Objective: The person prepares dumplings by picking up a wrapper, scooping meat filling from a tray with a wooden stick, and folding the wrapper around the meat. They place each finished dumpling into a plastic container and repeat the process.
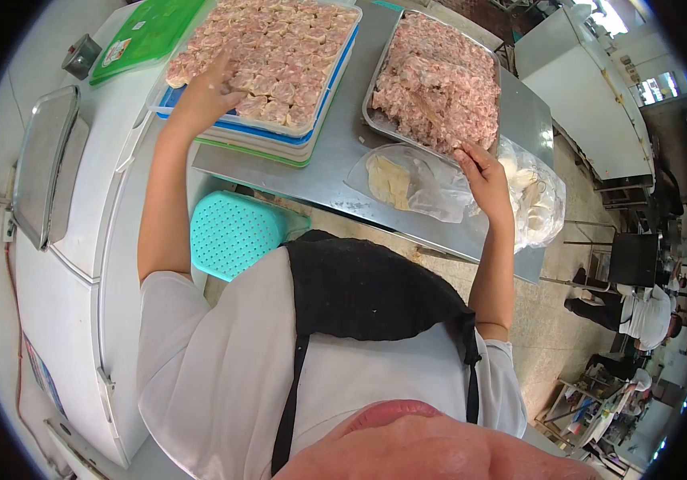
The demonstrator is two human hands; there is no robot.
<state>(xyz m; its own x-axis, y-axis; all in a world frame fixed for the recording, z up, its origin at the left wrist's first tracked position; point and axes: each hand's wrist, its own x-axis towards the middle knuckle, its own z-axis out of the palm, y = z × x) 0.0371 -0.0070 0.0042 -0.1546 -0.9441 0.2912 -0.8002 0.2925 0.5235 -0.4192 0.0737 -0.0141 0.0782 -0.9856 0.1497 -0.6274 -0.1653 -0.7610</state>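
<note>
My left hand (207,98) is open over a clear plastic tray (311,128), fingers spread on or just above the rows of open-topped meat dumplings (279,56). The tray tops a stack of similar trays. My right hand (483,174) is closed at the near corner of a metal tray (369,104) heaped with minced meat (439,72). Its fingertips pinch what looks like a thin brown stick (426,110), whose far part lies in the meat. Below that tray, pale dough wrappers (389,182) lie in a clear plastic bag (438,196), left of my right wrist.
A knotted bag of pale items (537,204) lies right of my right forearm. A green lid (145,36) and a dark metal cup (81,56) rest on the white freezer (91,152) at left. A turquoise stool (235,236) stands below the metal table (279,178). Another person (639,316) is far right.
</note>
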